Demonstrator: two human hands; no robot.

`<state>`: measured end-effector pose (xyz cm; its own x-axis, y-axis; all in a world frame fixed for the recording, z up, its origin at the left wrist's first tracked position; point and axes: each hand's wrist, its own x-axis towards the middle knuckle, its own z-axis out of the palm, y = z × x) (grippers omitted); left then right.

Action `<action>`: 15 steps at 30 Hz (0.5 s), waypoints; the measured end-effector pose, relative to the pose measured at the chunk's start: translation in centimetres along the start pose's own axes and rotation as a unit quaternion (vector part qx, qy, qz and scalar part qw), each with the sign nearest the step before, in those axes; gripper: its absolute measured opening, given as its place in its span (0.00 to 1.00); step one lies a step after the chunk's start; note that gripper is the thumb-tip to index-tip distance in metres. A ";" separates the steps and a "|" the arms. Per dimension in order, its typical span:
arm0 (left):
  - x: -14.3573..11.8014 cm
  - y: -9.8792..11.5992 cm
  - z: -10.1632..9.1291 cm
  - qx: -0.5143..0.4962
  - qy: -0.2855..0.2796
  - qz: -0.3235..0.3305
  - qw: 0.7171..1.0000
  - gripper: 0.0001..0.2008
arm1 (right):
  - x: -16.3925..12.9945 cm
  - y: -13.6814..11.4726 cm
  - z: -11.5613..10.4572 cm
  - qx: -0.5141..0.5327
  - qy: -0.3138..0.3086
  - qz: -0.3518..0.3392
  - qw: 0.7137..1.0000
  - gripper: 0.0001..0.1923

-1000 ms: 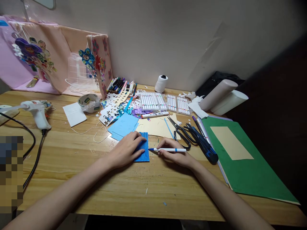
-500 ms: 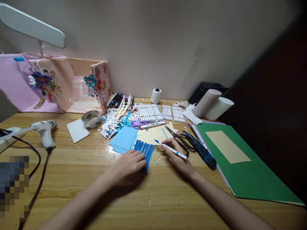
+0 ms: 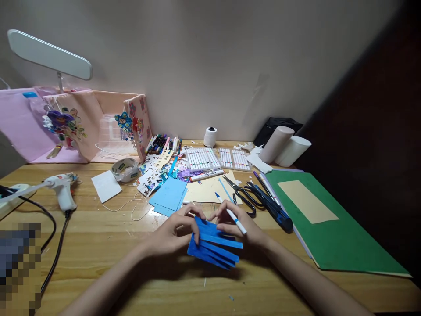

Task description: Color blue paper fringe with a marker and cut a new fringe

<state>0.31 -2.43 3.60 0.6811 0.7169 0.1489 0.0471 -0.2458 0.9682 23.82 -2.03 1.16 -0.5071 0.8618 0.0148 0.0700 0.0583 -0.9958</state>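
Both hands hold a dark blue paper piece (image 3: pixel 213 246) cut into several strips, lifted just above the wooden desk (image 3: pixel 131 263). My left hand (image 3: pixel 171 235) pinches its left end. My right hand (image 3: pixel 237 226) touches the paper's upper right edge and also grips a white pen with a blue tip (image 3: pixel 231 213), tip pointing up and left. Light blue sheets (image 3: pixel 168 195) and a cream sheet (image 3: pixel 205 189) lie just beyond the hands.
Black scissors (image 3: pixel 241 192) and a blue-handled tool (image 3: pixel 274 206) lie right of the hands, beside a green folder (image 3: pixel 329 228). Marker sets (image 3: pixel 217 159), paper scraps, a tape roll (image 3: pixel 124 169), a glue gun (image 3: pixel 61 188) with its cable, and a desk lamp (image 3: pixel 49 55) stand farther back and left.
The blue strip-cut paper went from flat under my left hand to lifted and turned, held by both hands. My right hand moved in with the pen. The camera tilted up slightly.
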 end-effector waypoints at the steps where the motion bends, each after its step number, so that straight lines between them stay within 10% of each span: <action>1: 0.1 0.0 0.1 0.001 -0.003 -0.002 1.000 0.10 | -0.1 0.1 0.2 0.004 -0.007 0.014 1.000 0.14; 7: 0.4 -1.3 -1.5 0.175 0.122 -0.008 0.977 0.11 | 0.3 0.6 0.0 -0.026 0.068 0.020 0.997 0.15; 11: 0.4 -3.9 -4.0 0.456 0.298 -0.140 0.827 0.17 | 1.1 1.3 -1.1 -0.050 0.191 0.015 0.980 0.17; 15: 0.1 -5.1 -5.3 0.524 0.291 -0.262 0.757 0.27 | 1.6 2.2 -1.5 -0.080 0.203 0.028 0.975 0.17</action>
<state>-3.74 2.35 -0.30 -0.0539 0.9858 0.1590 0.9600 0.0073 0.2800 24.50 0.24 -0.90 -0.1186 0.9926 0.0267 0.2376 0.0545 -0.9698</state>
